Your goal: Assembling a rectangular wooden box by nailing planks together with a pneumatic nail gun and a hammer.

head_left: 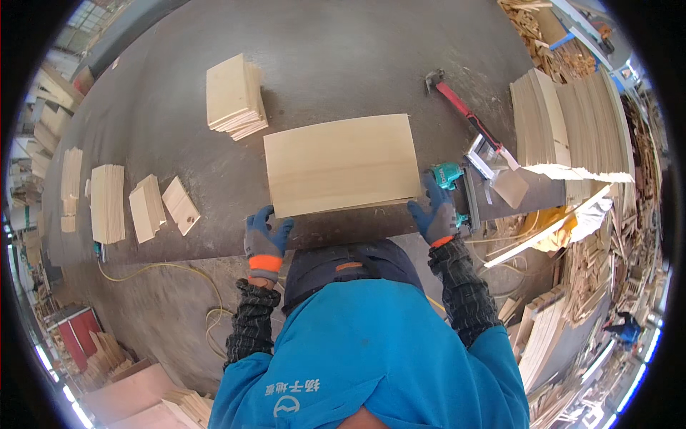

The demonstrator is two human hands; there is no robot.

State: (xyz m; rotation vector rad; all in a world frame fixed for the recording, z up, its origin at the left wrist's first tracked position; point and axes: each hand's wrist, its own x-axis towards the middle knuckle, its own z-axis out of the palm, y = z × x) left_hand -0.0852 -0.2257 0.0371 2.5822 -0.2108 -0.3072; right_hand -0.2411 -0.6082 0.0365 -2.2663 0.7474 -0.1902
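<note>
A pale rectangular wooden board [343,163] lies on the dark worktable [343,64] in front of me, with a thin line of another edge under its near side. My left hand [266,237], in a grey and blue glove with an orange cuff, is at the board's near left corner, thumb and fingers apart. Beside the near right corner, my right hand [435,211] wears a matching glove and has its fingers spread. I cannot tell whether either hand touches the board. Just beyond my right hand lies a teal nail gun [448,174], partly hidden by the glove.
A red-handled hammer [468,111] lies at the right, near tall stacks of thin boards [572,129]. Further left are a small board stack [232,96], several more piles [107,204] and a loose piece with a knot [180,206]. A yellow hose [161,266] runs below the table edge.
</note>
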